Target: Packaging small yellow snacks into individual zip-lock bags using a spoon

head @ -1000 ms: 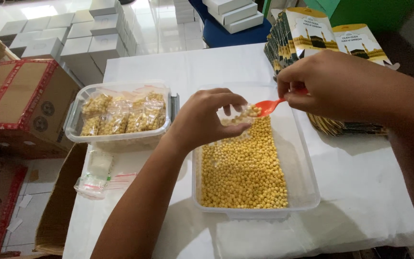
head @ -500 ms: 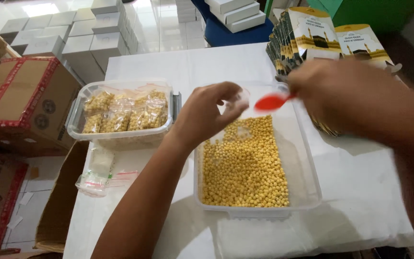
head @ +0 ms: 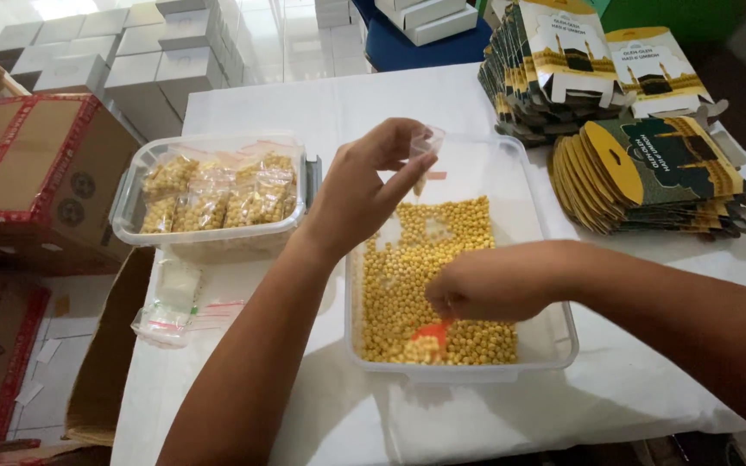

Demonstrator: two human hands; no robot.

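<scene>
Fingers of the right hand [head: 489, 280] are curled tight round the handle of a small orange spoon [head: 432, 331], its bowl dipped into the yellow round pieces [head: 416, 276] at the near end of a clear plastic tub [head: 554, 341]. Above and beyond it, the left hand [head: 364, 185] pinches a small clear bag [head: 425, 147] between thumb and fingertips — the other fingers loosely bent — holding it over the far half of the tub, a few yellow pieces visible inside the bag.

The left forearm crosses the near-left corner of the tub and hides part of its wall. Left of that hand stands a second clear container [head: 209, 237] packed with filled little bags of the same yellow pieces; nearer, by its front edge, lies a bundle of empty clear bags [head: 166, 298] with red strips. Right of the hands, beyond the right wrist, flat folded green-and-yellow cartons [head: 649, 173] are fanned in a pile, with a taller stack of cartons [head: 546, 69] behind.

The yellow pieces are pea-sized, matt, spread one layer thick, leaving the tub's far end bare.

All rests on a table under a white cloth [head: 632, 380]. Off its left edge sit brown cardboard boxes [head: 36, 173] with red tape, and beyond them stacked white boxes [head: 131, 52] on a pale floor.
</scene>
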